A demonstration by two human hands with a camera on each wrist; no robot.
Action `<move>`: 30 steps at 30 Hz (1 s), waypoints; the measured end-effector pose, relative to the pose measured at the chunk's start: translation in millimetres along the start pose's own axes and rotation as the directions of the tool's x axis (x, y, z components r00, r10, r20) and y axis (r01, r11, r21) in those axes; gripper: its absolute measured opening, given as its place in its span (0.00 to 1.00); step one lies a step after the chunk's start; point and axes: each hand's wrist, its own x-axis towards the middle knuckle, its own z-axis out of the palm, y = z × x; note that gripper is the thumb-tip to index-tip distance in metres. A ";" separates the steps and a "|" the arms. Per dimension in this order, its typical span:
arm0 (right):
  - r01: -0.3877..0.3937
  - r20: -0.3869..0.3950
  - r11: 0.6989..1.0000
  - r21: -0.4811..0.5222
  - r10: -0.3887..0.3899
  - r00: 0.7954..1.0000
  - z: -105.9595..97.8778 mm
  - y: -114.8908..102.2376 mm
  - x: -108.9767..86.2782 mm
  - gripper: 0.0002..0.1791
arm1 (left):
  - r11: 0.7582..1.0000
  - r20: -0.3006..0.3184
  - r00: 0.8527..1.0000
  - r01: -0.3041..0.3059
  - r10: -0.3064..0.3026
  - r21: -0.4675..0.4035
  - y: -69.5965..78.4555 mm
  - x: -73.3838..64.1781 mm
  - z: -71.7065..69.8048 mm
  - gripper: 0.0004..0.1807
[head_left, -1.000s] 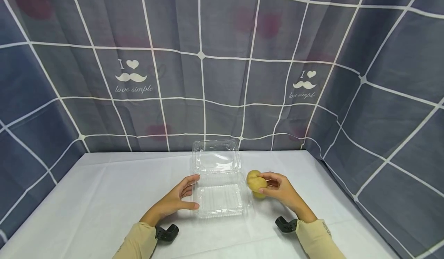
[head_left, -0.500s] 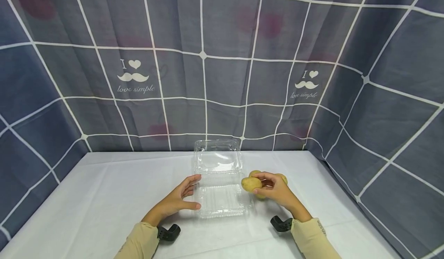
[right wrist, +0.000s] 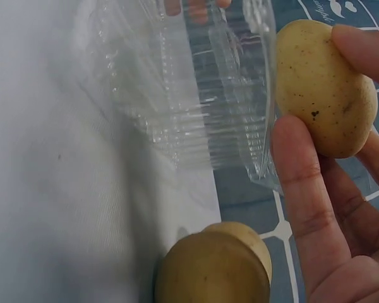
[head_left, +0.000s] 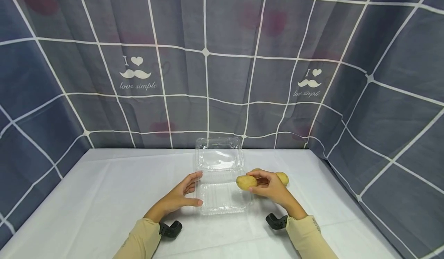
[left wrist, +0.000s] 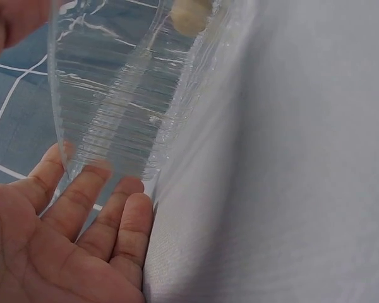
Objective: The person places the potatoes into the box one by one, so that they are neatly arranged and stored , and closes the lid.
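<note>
Just above the right rim of the clear container [head_left: 222,198], a potato [head_left: 244,182] was pinched by the right hand [head_left: 272,188], its long axis pointing roughly across toward the farther left hand [head_left: 175,198], which rested loosely spread against the left wall.

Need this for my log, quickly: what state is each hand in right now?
Left hand: open, at the left side of the box.
Right hand: closed, holding a potato.
</note>
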 end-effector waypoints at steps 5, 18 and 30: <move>0.000 -0.002 1.000 -0.016 0.000 1.000 4.3 -3.1 4.3 0.24 | 0.999 0.006 0.999 0.032 -0.032 -0.006 2.9 1.1 0.5 0.57; 0.005 0.036 0.998 -0.059 -0.003 0.999 16.6 -9.0 11.5 0.23 | 1.000 0.006 1.000 0.002 -0.002 0.011 -11.4 3.3 -2.8 0.55; 0.019 0.100 0.999 -0.046 -0.014 0.995 30.8 -13.5 17.0 0.24 | 0.999 0.005 1.000 -0.018 0.018 0.034 -10.4 1.5 -2.1 0.55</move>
